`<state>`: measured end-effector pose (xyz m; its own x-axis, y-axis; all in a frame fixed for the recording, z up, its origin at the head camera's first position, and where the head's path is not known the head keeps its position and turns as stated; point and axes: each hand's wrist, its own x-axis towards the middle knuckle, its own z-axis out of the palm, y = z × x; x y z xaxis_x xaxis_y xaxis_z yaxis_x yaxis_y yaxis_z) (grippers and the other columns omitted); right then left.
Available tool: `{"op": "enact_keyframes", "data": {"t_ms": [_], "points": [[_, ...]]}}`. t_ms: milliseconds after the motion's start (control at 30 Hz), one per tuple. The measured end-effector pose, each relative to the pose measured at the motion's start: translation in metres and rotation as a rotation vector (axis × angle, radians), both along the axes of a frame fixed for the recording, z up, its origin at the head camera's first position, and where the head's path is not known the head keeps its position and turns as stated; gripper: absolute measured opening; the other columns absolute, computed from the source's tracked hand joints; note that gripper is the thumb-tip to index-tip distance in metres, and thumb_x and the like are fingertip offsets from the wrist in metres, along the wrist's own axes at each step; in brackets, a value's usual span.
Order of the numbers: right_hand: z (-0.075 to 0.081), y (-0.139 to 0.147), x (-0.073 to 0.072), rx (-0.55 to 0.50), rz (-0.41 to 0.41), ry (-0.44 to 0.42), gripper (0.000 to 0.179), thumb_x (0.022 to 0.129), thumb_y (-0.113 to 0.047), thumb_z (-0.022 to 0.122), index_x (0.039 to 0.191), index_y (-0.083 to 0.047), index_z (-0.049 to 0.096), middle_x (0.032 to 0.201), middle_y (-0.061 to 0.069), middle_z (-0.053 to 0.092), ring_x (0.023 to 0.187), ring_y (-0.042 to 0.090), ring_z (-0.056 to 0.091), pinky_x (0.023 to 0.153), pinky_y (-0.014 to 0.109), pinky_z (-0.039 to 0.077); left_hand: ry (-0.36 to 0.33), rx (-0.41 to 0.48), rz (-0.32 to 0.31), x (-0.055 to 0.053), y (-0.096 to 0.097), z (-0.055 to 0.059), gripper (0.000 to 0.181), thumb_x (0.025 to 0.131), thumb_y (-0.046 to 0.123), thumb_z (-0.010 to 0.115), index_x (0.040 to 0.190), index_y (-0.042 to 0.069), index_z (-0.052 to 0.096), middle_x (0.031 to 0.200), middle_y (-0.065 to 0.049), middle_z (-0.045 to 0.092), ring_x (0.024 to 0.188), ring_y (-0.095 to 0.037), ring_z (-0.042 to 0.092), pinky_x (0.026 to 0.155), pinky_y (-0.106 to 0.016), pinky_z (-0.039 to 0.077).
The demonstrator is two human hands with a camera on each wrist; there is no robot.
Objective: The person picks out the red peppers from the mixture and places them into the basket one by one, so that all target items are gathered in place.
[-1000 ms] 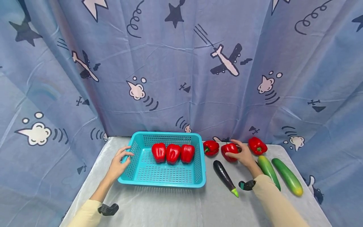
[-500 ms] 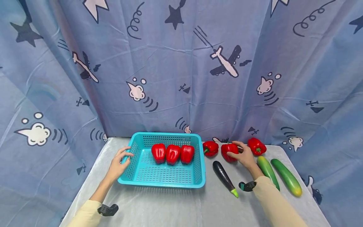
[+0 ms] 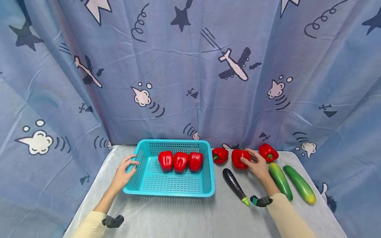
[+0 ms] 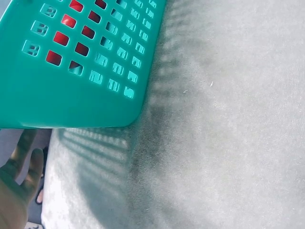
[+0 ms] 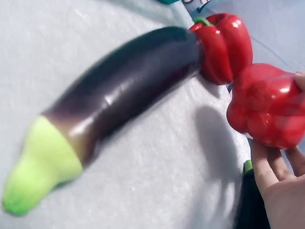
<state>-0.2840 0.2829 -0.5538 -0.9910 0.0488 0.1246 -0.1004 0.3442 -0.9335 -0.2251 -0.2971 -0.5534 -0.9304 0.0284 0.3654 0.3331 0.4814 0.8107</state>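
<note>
My right hand grips a red bell pepper, thumb on its near side and fingers behind. In the right wrist view this pepper rests against the fingers, with shadow on the cloth below. My left hand is at the left rim of a turquoise plastic basket, its fingers loosely bent over the edge. The left wrist view has its thumb apart from the rim. Inside the basket, three red bell peppers stand in a row.
Between basket and right hand lies another bell pepper, with an eggplant in front. A further bell pepper and two green cucumber-like vegetables lie to the right. A patterned curtain hangs behind the cloth-covered table.
The held bell pepper has turned in my right hand, so its dark stem end no longer shows, and the wrist has shifted slightly. My left hand stays at the basket rim.
</note>
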Motion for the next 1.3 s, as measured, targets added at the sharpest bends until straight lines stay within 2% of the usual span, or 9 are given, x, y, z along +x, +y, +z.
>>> {"op": "enact_keyframes", "data": {"t_ms": [200, 433, 533, 633, 800, 933, 1100, 1233, 1300], "points": [[0.003, -0.003, 0.009, -0.08, -0.038, -0.061, 0.068, 0.094, -0.036, 0.074, 0.151, -0.009, 0.047, 0.146, 0.022, 0.049, 0.123, 0.04, 0.053, 0.081, 0.023, 0.054, -0.004, 0.0, -0.003, 0.001, 0.0, 0.0, 0.02, 0.095, -0.01, 0.058, 0.109, -0.005, 0.07, 0.148, -0.019, 0.045, 0.141, -0.044, 0.034, 0.109, -0.059, 0.03], [0.012, -0.01, 0.019, -0.211, -0.029, -0.139, 0.066, 0.096, -0.036, 0.072, 0.154, -0.018, 0.044, 0.153, 0.021, 0.041, 0.134, 0.036, 0.042, 0.094, 0.043, 0.051, -0.01, -0.01, 0.005, 0.0, 0.0, -0.001, 0.019, 0.096, -0.008, 0.059, 0.11, -0.003, 0.071, 0.148, -0.016, 0.047, 0.142, -0.041, 0.035, 0.111, -0.05, 0.03], [0.014, -0.016, 0.022, -0.291, -0.004, -0.167, 0.062, 0.1, -0.031, 0.068, 0.155, -0.023, 0.042, 0.155, 0.019, 0.037, 0.134, 0.033, 0.041, 0.095, 0.042, 0.051, -0.011, -0.008, 0.004, 0.001, 0.0, -0.001, 0.019, 0.096, -0.008, 0.059, 0.11, -0.003, 0.071, 0.148, -0.016, 0.046, 0.142, -0.042, 0.034, 0.111, -0.056, 0.03], [0.017, -0.022, 0.024, -0.344, 0.03, -0.178, 0.057, 0.104, -0.024, 0.061, 0.157, -0.024, 0.039, 0.151, 0.018, 0.037, 0.123, 0.027, 0.05, 0.09, 0.036, 0.054, -0.012, -0.005, 0.004, 0.001, 0.0, -0.002, 0.019, 0.096, -0.009, 0.058, 0.109, -0.003, 0.071, 0.148, -0.017, 0.046, 0.142, -0.042, 0.033, 0.11, -0.059, 0.029], [0.023, -0.031, 0.028, -0.451, 0.094, -0.186, 0.056, 0.106, -0.022, 0.055, 0.159, -0.021, 0.036, 0.146, 0.02, 0.036, 0.107, 0.019, 0.064, 0.088, 0.037, 0.055, -0.008, -0.009, 0.014, -0.001, -0.001, -0.003, 0.02, 0.095, -0.009, 0.058, 0.109, -0.002, 0.071, 0.148, -0.017, 0.046, 0.142, -0.042, 0.035, 0.111, -0.055, 0.029], [0.029, -0.038, 0.03, -0.489, 0.137, -0.184, 0.057, 0.105, -0.023, 0.058, 0.158, -0.021, 0.036, 0.148, 0.018, 0.034, 0.109, 0.019, 0.065, 0.089, 0.038, 0.055, -0.009, -0.013, 0.02, -0.002, -0.001, -0.003, 0.02, 0.095, -0.008, 0.059, 0.109, -0.002, 0.071, 0.148, -0.017, 0.047, 0.141, -0.041, 0.036, 0.112, -0.053, 0.029], [0.032, -0.047, 0.032, -0.51, 0.208, -0.122, 0.056, 0.106, -0.017, 0.056, 0.158, -0.015, 0.035, 0.145, 0.014, 0.038, 0.119, 0.024, 0.057, 0.09, 0.041, 0.055, -0.003, -0.011, 0.007, -0.001, 0.0, -0.001, 0.019, 0.096, -0.009, 0.058, 0.11, -0.005, 0.07, 0.148, -0.018, 0.046, 0.141, -0.043, 0.035, 0.11, -0.059, 0.03], [0.034, -0.055, 0.032, -0.498, 0.24, -0.091, 0.06, 0.103, -0.011, 0.061, 0.157, -0.018, 0.038, 0.147, 0.01, 0.036, 0.127, 0.028, 0.046, 0.091, 0.041, 0.054, 0.0, -0.008, 0.002, 0.0, 0.0, -0.001, 0.018, 0.096, -0.009, 0.057, 0.11, -0.007, 0.069, 0.148, -0.019, 0.045, 0.141, -0.043, 0.035, 0.109, -0.06, 0.03], [0.036, -0.059, 0.033, -0.477, 0.255, -0.071, 0.065, 0.099, -0.007, 0.066, 0.156, -0.021, 0.039, 0.149, 0.011, 0.034, 0.126, 0.03, 0.046, 0.091, 0.041, 0.054, 0.0, -0.006, 0.001, 0.0, 0.0, -0.001, 0.018, 0.096, -0.009, 0.057, 0.11, -0.007, 0.069, 0.148, -0.019, 0.046, 0.141, -0.043, 0.035, 0.109, -0.06, 0.03]]}}
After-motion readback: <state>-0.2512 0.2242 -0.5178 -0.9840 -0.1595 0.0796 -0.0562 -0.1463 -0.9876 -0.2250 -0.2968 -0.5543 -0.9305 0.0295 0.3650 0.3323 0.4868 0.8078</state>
